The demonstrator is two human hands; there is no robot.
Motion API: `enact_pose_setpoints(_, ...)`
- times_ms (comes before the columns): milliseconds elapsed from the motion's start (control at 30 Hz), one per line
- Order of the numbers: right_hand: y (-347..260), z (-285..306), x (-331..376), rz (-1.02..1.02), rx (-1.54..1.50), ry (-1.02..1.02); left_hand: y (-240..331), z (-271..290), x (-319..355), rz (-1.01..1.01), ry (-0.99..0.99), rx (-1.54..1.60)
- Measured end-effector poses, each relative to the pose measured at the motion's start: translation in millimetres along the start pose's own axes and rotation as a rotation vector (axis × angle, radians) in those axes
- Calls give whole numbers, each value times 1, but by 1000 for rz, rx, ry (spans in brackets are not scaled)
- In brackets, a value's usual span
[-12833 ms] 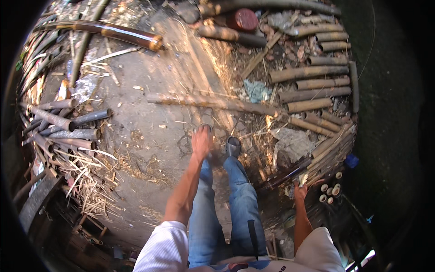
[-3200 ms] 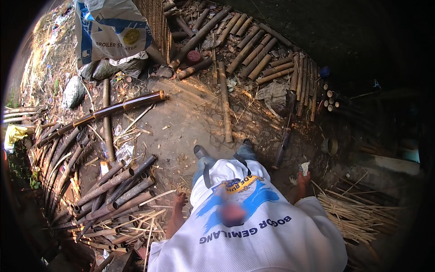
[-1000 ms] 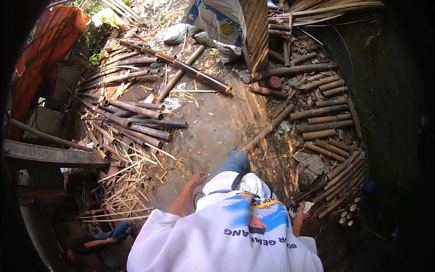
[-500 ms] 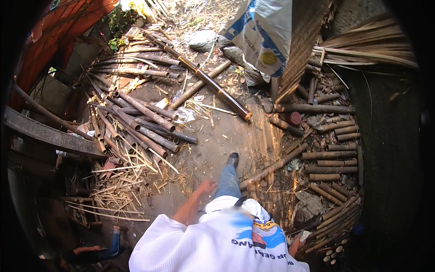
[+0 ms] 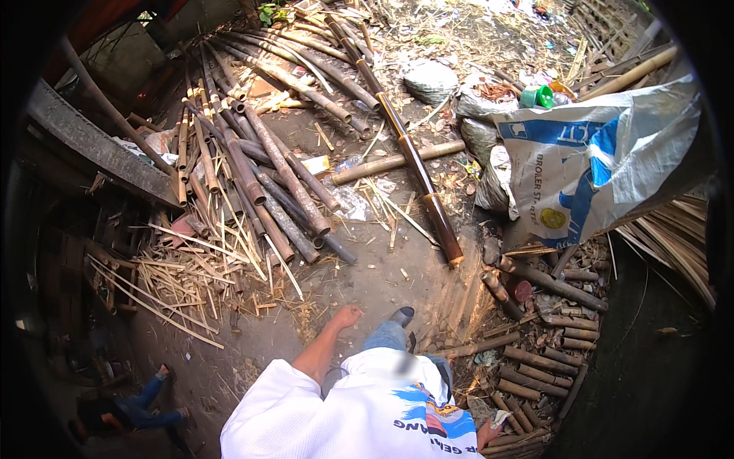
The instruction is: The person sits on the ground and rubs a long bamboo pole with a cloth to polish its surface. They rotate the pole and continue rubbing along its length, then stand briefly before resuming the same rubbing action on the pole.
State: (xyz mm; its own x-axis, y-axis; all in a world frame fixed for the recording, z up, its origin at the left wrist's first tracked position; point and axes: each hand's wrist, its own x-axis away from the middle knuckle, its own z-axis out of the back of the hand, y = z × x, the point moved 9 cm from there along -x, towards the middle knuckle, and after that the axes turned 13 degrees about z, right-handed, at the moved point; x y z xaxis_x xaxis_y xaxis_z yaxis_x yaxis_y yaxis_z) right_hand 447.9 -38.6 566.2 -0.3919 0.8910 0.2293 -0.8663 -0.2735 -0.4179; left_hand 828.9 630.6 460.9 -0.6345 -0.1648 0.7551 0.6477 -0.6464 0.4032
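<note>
My left hand (image 5: 346, 315) hangs forward of my body over the bare ground, its fingers loosely bent and nothing visible in them. Low at the right, my right hand (image 5: 486, 434) is partly hidden by my shirt and closed on a small pale crumpled piece (image 5: 499, 418), perhaps cloth or paper. Ahead of me a long glossy dark-brown bamboo pole (image 5: 417, 164) slants across a plain bamboo pole (image 5: 397, 162). Its near end is beyond my foot (image 5: 402, 315).
Bamboo poles (image 5: 252, 164) and thin split strips (image 5: 183, 283) heap at the left. Short bamboo lengths (image 5: 539, 359) line the right side. A white-and-blue sack (image 5: 566, 168) hangs at the upper right near filled bags (image 5: 430, 80). Another person (image 5: 126, 413) is at the lower left.
My view has shifted, so the glossy pole and the sack appear lower and further right. My foot has moved in the picture. Both hands hang much as before, the right still with the pale piece.
</note>
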Motion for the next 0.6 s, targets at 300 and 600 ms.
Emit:
enact_pose_setpoints(300,-119,-16,-78,146,71,42,30,29,-20,75,59,300)
enact_pose_setpoints(600,-97,-62,-115,102,-18,-57,-37,-18,24,388,-45,201)
